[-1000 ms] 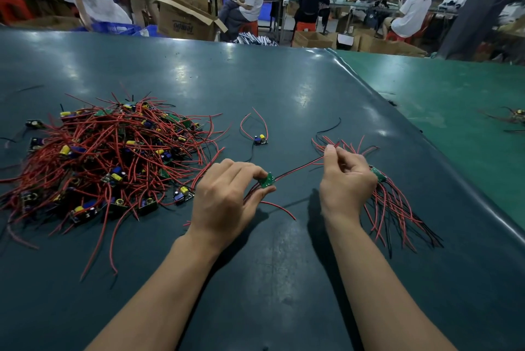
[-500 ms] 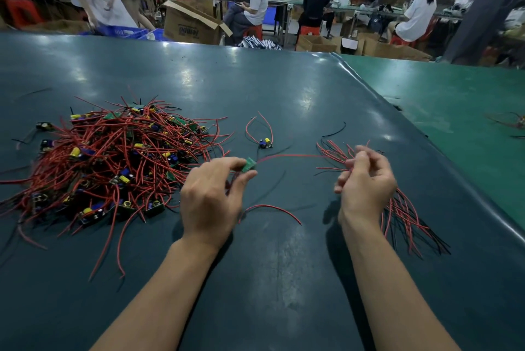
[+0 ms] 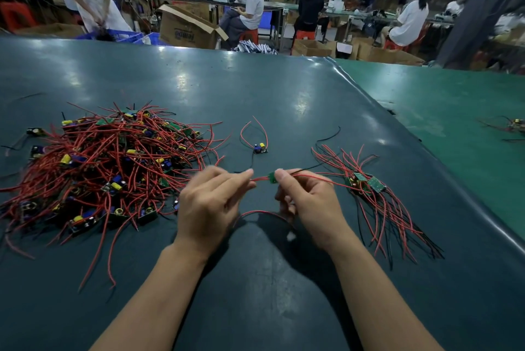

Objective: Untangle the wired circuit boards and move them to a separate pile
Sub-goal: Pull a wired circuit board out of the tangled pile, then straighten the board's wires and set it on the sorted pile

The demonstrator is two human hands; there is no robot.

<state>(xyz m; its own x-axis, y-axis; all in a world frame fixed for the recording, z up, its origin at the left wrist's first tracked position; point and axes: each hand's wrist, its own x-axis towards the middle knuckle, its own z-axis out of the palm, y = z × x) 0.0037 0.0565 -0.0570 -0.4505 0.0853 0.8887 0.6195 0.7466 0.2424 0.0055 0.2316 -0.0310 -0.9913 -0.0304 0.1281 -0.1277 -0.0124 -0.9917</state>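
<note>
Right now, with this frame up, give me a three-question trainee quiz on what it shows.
1. True or false: the small green board lies flat on the table.
2. Which hand pinches the board? A) left hand B) right hand
3. Fill in: the big tangled pile lies on the person's ____ side; the sorted pile opposite.

Key: 1 false, it is held above the table; 2 B, the left pinches its red wire; 3 left.

The dark green table [image 3: 284, 95] bears a tangled board heap [image 3: 108, 169], one lone board [image 3: 260, 149], and seemingly a sorted pile [image 3: 369, 188].
</note>
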